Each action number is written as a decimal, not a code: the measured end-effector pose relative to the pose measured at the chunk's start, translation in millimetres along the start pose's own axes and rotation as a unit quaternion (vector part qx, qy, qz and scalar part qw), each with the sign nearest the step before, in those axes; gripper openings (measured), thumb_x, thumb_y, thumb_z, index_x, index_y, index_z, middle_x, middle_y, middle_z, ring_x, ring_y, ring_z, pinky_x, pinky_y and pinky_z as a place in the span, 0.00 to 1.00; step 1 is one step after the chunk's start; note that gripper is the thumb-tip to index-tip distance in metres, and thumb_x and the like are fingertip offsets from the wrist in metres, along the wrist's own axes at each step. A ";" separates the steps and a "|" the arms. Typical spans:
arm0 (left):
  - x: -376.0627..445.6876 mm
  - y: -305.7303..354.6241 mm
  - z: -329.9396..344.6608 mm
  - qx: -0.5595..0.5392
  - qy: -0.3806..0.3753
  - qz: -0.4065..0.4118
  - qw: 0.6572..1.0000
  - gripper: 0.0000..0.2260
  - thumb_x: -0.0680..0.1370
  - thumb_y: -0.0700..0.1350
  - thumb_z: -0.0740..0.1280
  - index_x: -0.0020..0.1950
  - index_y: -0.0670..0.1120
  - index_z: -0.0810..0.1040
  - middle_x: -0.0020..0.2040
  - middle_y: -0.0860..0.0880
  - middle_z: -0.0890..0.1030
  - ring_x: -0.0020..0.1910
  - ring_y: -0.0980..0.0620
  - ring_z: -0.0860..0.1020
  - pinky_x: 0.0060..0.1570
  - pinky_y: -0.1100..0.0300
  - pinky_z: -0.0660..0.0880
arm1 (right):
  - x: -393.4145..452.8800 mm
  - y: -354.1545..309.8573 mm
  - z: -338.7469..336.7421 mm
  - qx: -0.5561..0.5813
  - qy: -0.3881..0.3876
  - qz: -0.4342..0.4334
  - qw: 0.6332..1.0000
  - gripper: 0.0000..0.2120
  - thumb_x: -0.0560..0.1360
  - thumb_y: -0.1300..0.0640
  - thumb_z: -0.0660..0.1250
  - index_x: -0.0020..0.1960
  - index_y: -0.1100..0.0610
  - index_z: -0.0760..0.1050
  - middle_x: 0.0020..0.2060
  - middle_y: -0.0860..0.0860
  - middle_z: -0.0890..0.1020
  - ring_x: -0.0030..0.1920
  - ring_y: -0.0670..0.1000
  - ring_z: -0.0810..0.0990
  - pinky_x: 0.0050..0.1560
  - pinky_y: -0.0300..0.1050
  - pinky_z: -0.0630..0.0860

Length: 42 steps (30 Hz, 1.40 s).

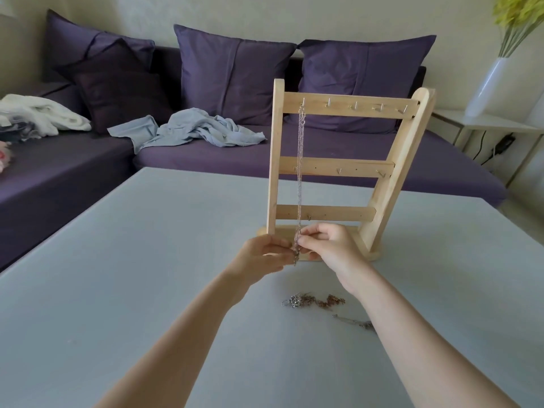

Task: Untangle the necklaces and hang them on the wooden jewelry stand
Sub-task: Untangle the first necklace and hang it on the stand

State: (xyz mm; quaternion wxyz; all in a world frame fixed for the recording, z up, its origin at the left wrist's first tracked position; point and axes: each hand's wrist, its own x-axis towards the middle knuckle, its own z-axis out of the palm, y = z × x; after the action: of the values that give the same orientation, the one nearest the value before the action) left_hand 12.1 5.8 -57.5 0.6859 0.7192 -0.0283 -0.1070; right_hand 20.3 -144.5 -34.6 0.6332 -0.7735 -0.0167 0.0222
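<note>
Left hand (266, 254) and right hand (329, 248) mid frame, fingers pinching a hanging necklace (299, 184), wooden stand (335, 164) behind, tangled necklaces (312, 301) below on the table (117, 275)

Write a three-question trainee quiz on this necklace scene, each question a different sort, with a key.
1. True or false: a silver necklace already hangs from the leftmost hook of the top rail of the wooden stand.
2. Multiple choice: the tangled necklaces lie A) on the sofa B) on the table near the right forearm C) on the stand's base.
3. Fill in: both the left hand and right hand pinch the hanging chain at its ____ end.

Key: 1 true; 2 B; 3 lower.
</note>
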 end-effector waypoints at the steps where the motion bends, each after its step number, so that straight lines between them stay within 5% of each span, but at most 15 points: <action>1: -0.9 -0.6 1.5 0.027 -0.004 0.005 1.000 0.08 0.73 0.35 0.70 0.49 0.45 0.78 0.44 0.50 0.82 0.45 0.56 0.79 0.52 0.62 0.75 | -0.9 0.1 0.1 -0.006 -0.006 0.000 1.000 0.08 0.73 0.68 0.67 0.39 0.57 0.77 0.34 0.50 0.80 0.34 0.45 0.77 0.41 0.41 0.75; 5: -1.7 -2.7 6.1 0.068 -0.002 0.025 0.997 0.08 0.73 0.36 0.70 0.48 0.47 0.80 0.42 0.53 0.82 0.41 0.61 0.78 0.42 0.70 0.74 | -3.8 -0.9 -0.1 -0.042 -0.033 -0.004 0.999 0.09 0.74 0.68 0.66 0.40 0.56 0.77 0.34 0.51 0.80 0.33 0.46 0.77 0.37 0.34 0.75; 9: -1.9 -5.1 5.2 0.042 0.003 0.005 0.999 0.05 0.75 0.38 0.68 0.44 0.47 0.81 0.36 0.54 0.83 0.37 0.62 0.81 0.47 0.64 0.76 | -2.7 -3.0 -3.5 -0.051 -0.047 -0.003 0.998 0.08 0.74 0.67 0.66 0.42 0.56 0.79 0.37 0.52 0.81 0.38 0.47 0.79 0.38 0.35 0.76; 15: -5.3 -5.3 4.3 0.028 0.000 0.006 1.000 0.02 0.75 0.40 0.69 0.44 0.45 0.81 0.36 0.52 0.83 0.36 0.60 0.81 0.41 0.70 0.75 | -2.2 -2.1 -2.2 -0.043 -0.092 0.025 0.995 0.05 0.73 0.66 0.69 0.47 0.60 0.81 0.41 0.53 0.82 0.37 0.45 0.78 0.40 0.34 0.75; 21: -6.0 -7.7 1.2 0.027 0.005 0.002 1.000 0.02 0.74 0.39 0.70 0.42 0.45 0.80 0.35 0.52 0.83 0.35 0.60 0.81 0.38 0.71 0.74 | -2.6 0.9 0.9 -0.045 -0.095 0.035 0.994 0.04 0.71 0.65 0.71 0.40 0.58 0.81 0.38 0.54 0.82 0.40 0.49 0.80 0.56 0.44 0.77; 29: -4.1 -6.8 3.4 0.027 0.006 0.007 1.000 0.04 0.74 0.39 0.70 0.40 0.44 0.79 0.34 0.53 0.83 0.34 0.61 0.81 0.35 0.73 0.74 | -1.8 1.4 2.3 0.020 -0.050 0.054 0.997 0.05 0.72 0.68 0.68 0.39 0.62 0.80 0.37 0.56 0.80 0.38 0.50 0.78 0.43 0.42 0.77; 36: -0.6 -11.0 -1.1 0.025 0.009 0.003 1.000 0.01 0.74 0.39 0.70 0.43 0.42 0.79 0.37 0.51 0.84 0.37 0.59 0.82 0.41 0.68 0.76 | 4.8 -31.1 1.5 0.035 -0.031 0.021 0.999 0.02 0.73 0.66 0.68 0.42 0.63 0.78 0.34 0.53 0.81 0.31 0.46 0.74 0.29 0.36 0.67; 42: 0.9 -15.7 -2.3 0.027 0.002 0.009 1.000 0.03 0.74 0.36 0.69 0.44 0.43 0.79 0.37 0.53 0.84 0.38 0.59 0.82 0.42 0.67 0.75 | 4.9 -64.4 1.8 0.102 0.000 -0.026 0.994 0.05 0.74 0.65 0.66 0.40 0.62 0.77 0.30 0.52 0.78 0.29 0.46 0.71 0.28 0.36 0.65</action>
State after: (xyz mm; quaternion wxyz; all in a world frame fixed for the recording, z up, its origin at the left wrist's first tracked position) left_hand 11.8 8.8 -73.1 0.6671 0.7375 -0.0362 -0.0992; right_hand 25.3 -129.7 28.1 0.7092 -0.7041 -0.0345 0.0074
